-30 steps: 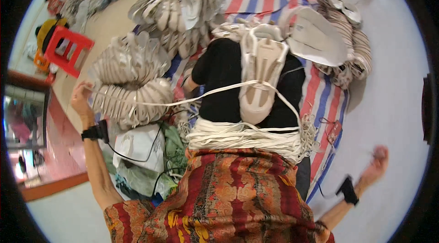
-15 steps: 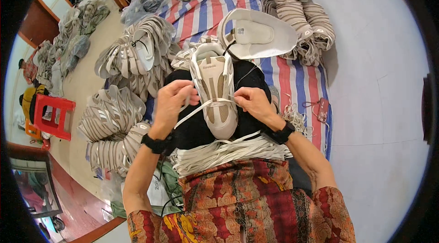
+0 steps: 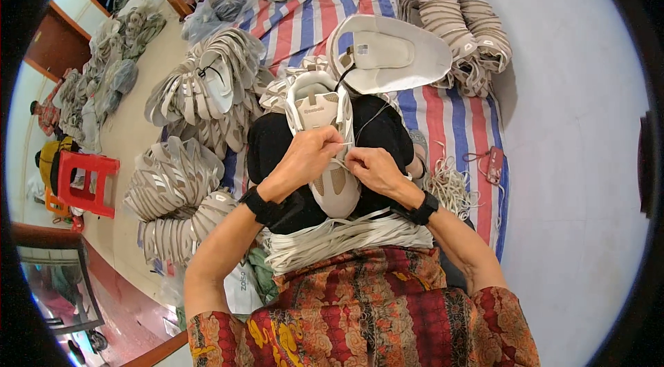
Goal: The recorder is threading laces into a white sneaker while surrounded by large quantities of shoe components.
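Head view puts the work at the centre of the frame: I have a pale shoe upper (image 3: 324,139) lying on a black cushion (image 3: 277,153) over my lap, toe end pointing to the top of the frame. My left hand (image 3: 304,160) is curled narrow over the middle of the shoe upper, thumb and fingers pinched on a thin white lace (image 3: 344,160). My right hand (image 3: 373,170) meets it from the right, also pinched on that lace, knuckles nearly touching the left ones.

Risks as I judge them: the lace is thin and both grips are only fingertip pinches, so a pull could let it slip free or draw it unevenly. The shoe upper rests loose on the cushion, so a sideways tug could slide it off toward the striped mat (image 3: 449,118). A bundle of white laces (image 3: 339,239) lies across my lap just below the hands; a stray strand could tangle with the one I hold. Stacks of shoe uppers (image 3: 200,90) crowd the left of the frame, close enough for an elbow to knock.
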`<state>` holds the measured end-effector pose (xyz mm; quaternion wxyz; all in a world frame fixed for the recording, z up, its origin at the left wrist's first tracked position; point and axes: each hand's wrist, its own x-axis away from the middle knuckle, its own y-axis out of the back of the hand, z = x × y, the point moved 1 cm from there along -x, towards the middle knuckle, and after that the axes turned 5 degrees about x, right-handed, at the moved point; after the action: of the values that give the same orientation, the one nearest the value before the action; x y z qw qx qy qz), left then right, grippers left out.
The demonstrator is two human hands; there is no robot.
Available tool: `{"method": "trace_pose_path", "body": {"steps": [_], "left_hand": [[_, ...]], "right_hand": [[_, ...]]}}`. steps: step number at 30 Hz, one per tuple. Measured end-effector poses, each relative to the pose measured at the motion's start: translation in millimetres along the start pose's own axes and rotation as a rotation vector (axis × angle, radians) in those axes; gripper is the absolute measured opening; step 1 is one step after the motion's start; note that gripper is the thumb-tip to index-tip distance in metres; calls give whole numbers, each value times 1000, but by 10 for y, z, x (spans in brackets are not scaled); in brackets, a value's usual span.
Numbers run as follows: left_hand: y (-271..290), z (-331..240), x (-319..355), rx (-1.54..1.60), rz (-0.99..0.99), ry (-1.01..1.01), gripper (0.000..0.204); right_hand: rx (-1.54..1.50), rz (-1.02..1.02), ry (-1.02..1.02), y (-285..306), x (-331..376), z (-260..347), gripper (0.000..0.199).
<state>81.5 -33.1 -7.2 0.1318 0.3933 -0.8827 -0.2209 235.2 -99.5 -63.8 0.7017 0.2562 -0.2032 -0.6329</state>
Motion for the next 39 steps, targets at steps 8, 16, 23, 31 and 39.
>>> {"method": "trace_pose_path", "body": {"steps": [8,16,23,31,39], "left_hand": [[0,126,-173,-322,149,-125,14],[-101,103,-78,-602,173,-172,14],[-25,75,-68,-278,104,-215,16],[24,112,-57,263,-377,-174,9],[39,256,-112,-186,-134,-556,4]], "right_hand": [[137,-26,-62,-114,-89,81,22],[-239,26,-165,-79,-7,-16,21],[-10,-122,79,-171,-47,-135,17],[522,-53,444,200,-184,144,35],[251,49,532,253,-344,-7,24]]}}
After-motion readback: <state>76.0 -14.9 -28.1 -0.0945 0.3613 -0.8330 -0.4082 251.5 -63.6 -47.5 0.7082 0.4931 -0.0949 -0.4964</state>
